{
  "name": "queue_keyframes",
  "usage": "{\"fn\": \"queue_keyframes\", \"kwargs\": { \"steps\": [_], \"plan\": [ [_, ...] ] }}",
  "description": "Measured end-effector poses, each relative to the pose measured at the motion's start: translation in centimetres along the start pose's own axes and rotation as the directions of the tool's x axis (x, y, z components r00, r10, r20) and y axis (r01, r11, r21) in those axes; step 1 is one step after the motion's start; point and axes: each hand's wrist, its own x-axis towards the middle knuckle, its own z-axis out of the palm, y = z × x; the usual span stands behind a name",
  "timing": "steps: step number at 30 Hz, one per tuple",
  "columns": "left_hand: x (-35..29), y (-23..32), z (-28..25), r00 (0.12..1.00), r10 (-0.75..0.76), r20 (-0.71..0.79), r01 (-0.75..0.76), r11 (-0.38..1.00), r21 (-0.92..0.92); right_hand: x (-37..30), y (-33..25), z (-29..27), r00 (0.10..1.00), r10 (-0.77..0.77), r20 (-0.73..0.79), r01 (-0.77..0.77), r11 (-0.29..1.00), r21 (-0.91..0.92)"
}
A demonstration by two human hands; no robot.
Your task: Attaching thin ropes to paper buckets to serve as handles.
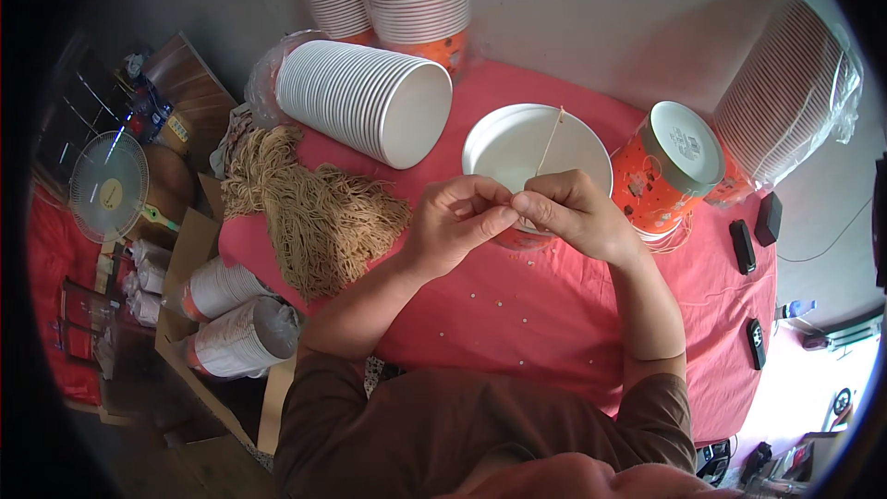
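Note:
In front of me stands a white-lined paper bucket point(494, 148) with its mouth up. A thin beige cord point(552, 140) runs from the bucket's far rim down to my fingers. Over the near rim, my right hand point(582, 214) is closed in a pinch on the cord. My left hand point(459, 225) is pinched too, its fingertips touching the right thumb where the cord ends up; the cord's tip is hidden between them. A thick bundle of beige cords point(319, 217) lies left of my left hand.
A stack of nested buckets point(346, 92) lies behind the cords. Upside down at right sits an orange bucket point(651, 166), near a wrapped stack point(781, 92). Dark small objects point(742, 247) lie by the right table edge. A cardboard box point(199, 231) stands at left. White bits dot the red cloth point(554, 314).

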Motion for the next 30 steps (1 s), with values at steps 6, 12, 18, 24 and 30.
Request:
{"fn": "queue_keyframes", "kwargs": {
  "steps": [6, 12, 18, 24, 30],
  "plan": [
    [0.3, 0.1, -0.5, 0.991, -0.127, -0.045, 0.123, 0.99, -0.074, 0.5, 0.8, 0.8, 0.901, -0.364, -0.237, 0.275, 0.9, -0.339],
    [0.5, 0.5, -0.7, 0.978, -0.178, -0.111, 0.164, 0.979, -0.122, 0.2, 0.3, 2.0, 0.857, -0.472, -0.208, 0.307, 0.791, -0.529],
    [0.5, 0.6, -0.7, 0.977, -0.175, -0.125, 0.166, 0.983, -0.081, 0.2, 0.6, 2.5, 0.806, -0.538, -0.246, 0.352, 0.771, -0.531],
    [0.4, 0.8, -0.6, 0.975, -0.204, -0.085, 0.194, 0.974, -0.115, 0.5, 0.1, 2.3, 0.75, -0.632, -0.196, 0.448, 0.703, -0.553],
    [0.4, 0.8, -0.8, 0.953, -0.3, -0.039, 0.28, 0.922, -0.267, 0.7, 0.7, 2.0, 0.736, -0.643, -0.212, 0.466, 0.708, -0.53]
  ]
}}
